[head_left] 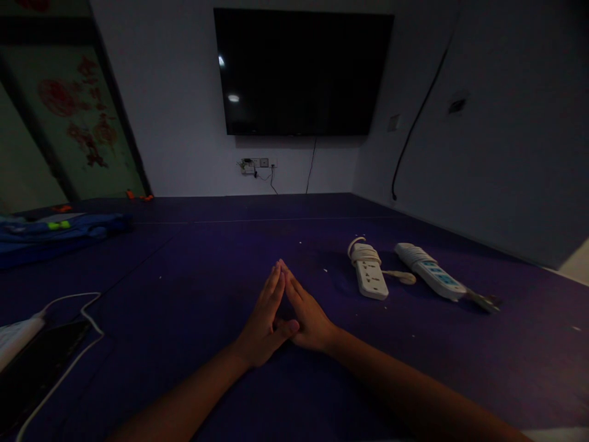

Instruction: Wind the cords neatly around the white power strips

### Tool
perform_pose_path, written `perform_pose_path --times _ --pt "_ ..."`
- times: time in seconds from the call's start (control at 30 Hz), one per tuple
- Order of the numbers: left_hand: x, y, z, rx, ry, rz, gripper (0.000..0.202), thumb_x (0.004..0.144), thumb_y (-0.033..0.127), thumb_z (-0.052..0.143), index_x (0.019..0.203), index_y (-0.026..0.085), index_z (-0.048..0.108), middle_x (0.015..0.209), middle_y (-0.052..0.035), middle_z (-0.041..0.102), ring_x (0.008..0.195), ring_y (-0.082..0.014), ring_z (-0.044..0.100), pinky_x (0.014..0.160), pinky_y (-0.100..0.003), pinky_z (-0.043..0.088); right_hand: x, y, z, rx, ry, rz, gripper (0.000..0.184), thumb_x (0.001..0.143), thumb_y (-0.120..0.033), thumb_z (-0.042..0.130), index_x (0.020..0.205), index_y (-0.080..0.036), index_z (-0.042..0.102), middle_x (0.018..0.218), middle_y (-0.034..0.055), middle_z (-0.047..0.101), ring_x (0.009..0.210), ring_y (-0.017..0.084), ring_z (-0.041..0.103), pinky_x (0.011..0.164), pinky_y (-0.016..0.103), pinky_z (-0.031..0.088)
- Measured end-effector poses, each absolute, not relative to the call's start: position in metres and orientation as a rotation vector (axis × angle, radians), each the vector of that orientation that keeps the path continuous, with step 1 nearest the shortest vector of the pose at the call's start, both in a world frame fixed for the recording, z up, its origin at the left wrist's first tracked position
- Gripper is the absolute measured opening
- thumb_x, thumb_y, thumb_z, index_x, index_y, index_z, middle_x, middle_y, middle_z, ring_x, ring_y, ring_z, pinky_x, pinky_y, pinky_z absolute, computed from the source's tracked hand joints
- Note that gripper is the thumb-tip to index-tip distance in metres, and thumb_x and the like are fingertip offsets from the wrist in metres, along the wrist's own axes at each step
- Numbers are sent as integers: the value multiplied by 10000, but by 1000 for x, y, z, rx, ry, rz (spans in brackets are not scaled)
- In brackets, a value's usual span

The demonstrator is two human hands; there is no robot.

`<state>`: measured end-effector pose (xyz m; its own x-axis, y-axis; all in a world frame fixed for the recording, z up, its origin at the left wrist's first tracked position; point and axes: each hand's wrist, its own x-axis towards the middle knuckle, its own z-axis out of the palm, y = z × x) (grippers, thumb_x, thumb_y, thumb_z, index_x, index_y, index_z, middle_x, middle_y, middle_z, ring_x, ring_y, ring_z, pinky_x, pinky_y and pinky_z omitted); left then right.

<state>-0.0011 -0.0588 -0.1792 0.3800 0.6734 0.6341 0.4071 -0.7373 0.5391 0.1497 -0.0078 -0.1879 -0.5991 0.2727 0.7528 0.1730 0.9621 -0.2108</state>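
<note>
Closest to the camera, far left, there's a flat black slab (48, 362) with a thin white cable (99, 331) curving round it on the dark purple surface (197, 264). Then the left hand (263, 325), empty, fingertips steepled against the equally empty right hand (313, 319). Off right, touching neither: a cord-wrapped white power strip (372, 281), then a longer blue-socketed white strip (437, 276).
</note>
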Motion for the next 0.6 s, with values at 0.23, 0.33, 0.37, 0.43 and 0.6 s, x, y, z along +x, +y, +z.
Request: perform_pose_path --times 0.23,0.33,0.37,0.43,0.6 --pt "-1 -59 -182 2389 877 1325 788 863 586 417 1470 408 -52 1580 6 -125 1445 -283 -46 1143 -562 64 151 -8 -186 -234 -2266 122 849 889 -453 401 1485 -241 -165 1580 59 -113 1448 264 6 1092 480 316" --pt "1 -60 -183 2306 896 1339 781 863 594 408 1479 387 -24 1585 -6 -94 1446 -276 -34 1150 -545 57 151 -9 -187 -275 -2263 135 850 889 -477 387 1488 -220 -159 1580 65 -108 1449 260 16 1095 473 314" --pt "2 -60 -183 2265 908 1345 774 867 593 400 1484 374 -13 1586 -11 -79 1447 -272 -29 1153 -538 54 150 -9 -188 -293 -2264 142 856 886 -487 383 1489 -207 -156 1580 69 -105 1450 260 21 1096 470 315" --pt "3 -61 -183 2187 935 1339 763 874 589 387 1490 349 7 1587 -19 -57 1447 -263 -31 1157 -524 48 150 -10 -188 -329 -2271 153 878 873 -498 389 1490 -182 -151 1578 79 -106 1449 265 30 1093 468 320" --pt "2 -62 -181 2031 972 1341 749 895 549 390 1494 321 3 1585 -17 -60 1445 -233 -45 1167 -489 43 149 -15 -185 -346 -2314 163 920 832 -382 466 1489 -203 -152 1572 79 -131 1448 263 60 1076 461 346"
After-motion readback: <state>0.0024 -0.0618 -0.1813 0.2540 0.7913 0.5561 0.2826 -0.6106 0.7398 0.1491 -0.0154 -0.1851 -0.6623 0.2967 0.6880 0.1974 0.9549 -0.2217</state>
